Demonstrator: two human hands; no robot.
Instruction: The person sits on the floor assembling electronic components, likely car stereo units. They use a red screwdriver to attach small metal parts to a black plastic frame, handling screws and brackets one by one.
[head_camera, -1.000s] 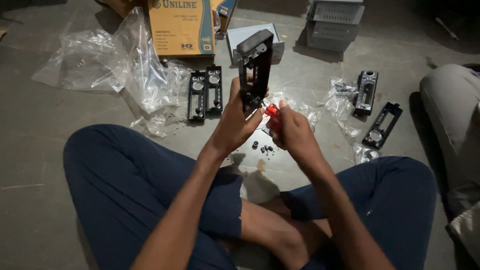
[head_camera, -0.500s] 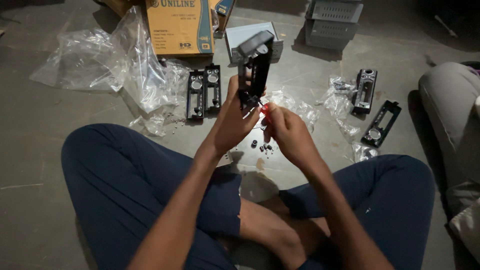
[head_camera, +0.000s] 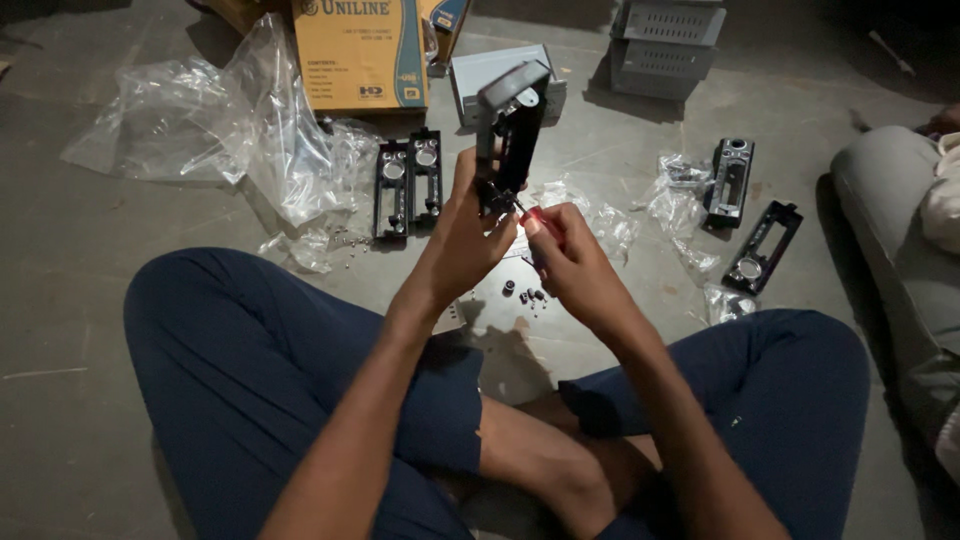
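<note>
I sit cross-legged on a grey floor. My left hand grips a black rectangular metal-and-plastic frame part, held upright above my knees. My right hand is closed around a small red-handled screwdriver, whose thin tip touches the lower end of the black part. Several small dark screws lie on the floor just below my hands.
Two black frame parts lie side by side to the left, two more to the right. Crumpled clear plastic bags, an orange cardboard box and grey metal housings stand beyond. Another person's grey-clad leg is at the right.
My right hand has shifted slightly down and right, the screwdriver tip staying at the lower end of the black part. My left hand holds the part steady.
</note>
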